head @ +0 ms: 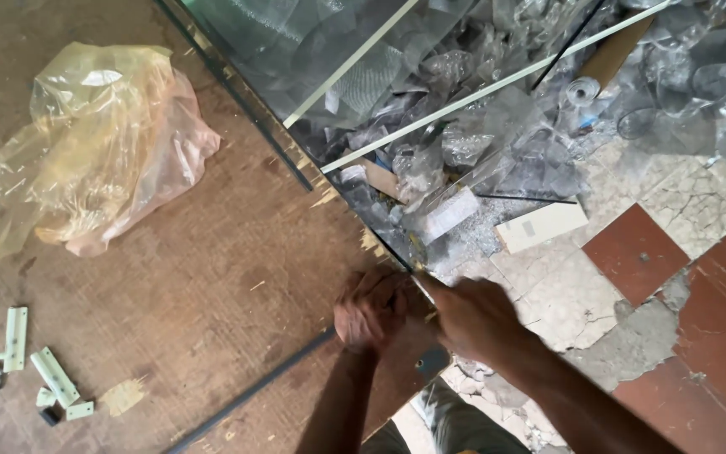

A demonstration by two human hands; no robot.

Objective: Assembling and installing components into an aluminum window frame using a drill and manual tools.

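Low in the frame's centre, both fists, left hand [370,313] and right hand [472,318], clench around the glass pane's corner [409,267] over the wooden board [195,286].

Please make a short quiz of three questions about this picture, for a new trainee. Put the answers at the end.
1. True or false: the crumpled plastic bag lies beside the person's hands.
2. Where do the left hand and the right hand meet? A) at the corner of the glass sheet, at the edge of the wooden board; B) over the small white pieces; C) on the red floor tile.
3. Fill in: under the glass sheet, on the floor, lies a heap of clear ______ scraps.

Key: 1 false, it lies far off at the upper left; 2 A; 3 plastic.
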